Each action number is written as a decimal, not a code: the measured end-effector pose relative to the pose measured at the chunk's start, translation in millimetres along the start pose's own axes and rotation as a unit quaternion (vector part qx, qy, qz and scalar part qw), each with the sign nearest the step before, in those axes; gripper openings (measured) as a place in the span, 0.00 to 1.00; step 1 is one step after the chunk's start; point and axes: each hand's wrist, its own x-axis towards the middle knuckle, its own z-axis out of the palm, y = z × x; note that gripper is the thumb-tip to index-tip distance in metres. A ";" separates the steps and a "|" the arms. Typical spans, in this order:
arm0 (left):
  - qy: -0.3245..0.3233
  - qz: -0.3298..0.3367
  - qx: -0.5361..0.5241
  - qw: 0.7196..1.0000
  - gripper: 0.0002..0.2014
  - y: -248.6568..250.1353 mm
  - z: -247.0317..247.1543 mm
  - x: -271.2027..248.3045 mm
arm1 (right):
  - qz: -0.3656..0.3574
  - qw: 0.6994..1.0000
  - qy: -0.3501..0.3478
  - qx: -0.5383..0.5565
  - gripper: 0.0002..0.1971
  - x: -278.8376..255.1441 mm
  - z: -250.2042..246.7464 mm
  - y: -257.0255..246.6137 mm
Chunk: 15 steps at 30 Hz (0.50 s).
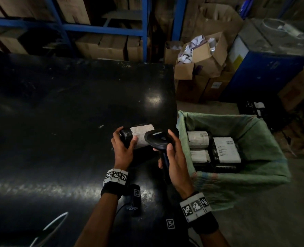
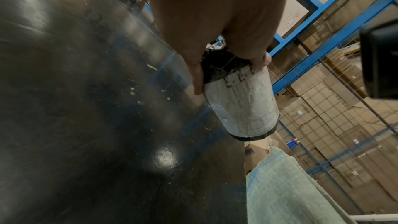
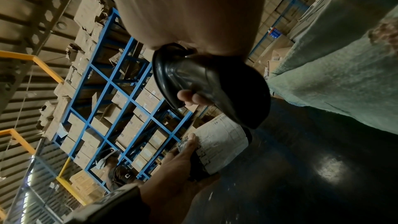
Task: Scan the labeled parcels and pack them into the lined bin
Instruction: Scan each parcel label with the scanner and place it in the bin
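My left hand [image 1: 123, 142] grips the black end of a roll-shaped parcel [image 1: 141, 135] with a white label [image 2: 243, 106], held just above the black table [image 1: 67, 122]. My right hand [image 1: 172, 152] holds a black barcode scanner [image 1: 156, 139] by its handle, its head right beside the parcel's label [image 3: 221, 144]. The scanner head [image 3: 215, 83] fills the middle of the right wrist view. To the right stands the bin [image 1: 265, 168] lined with green cloth, holding several black parcels with white labels [image 1: 227, 149].
Open cardboard boxes [image 1: 199, 61] and a blue cabinet [image 1: 265, 73] stand behind the bin. Blue shelving [image 1: 101, 31] with cartons runs along the far side of the table. A small black device with markers [image 1: 136, 197] lies near the table's front edge.
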 end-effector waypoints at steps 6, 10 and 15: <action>0.018 -0.002 0.007 1.000 0.32 -6.4 -15.1 2.5 | 0.008 0.999 0.029 -0.020 0.24 10.1 1.0 27.5; 0.031 -0.020 0.007 0.999 0.32 -18.7 -31.0 3.7 | 0.045 0.996 0.044 -0.065 0.20 17.0 -1.8 58.8; 0.051 -0.035 0.023 0.998 0.31 -35.7 -52.5 1.5 | 0.112 0.988 0.034 -0.104 0.23 16.5 -3.1 93.3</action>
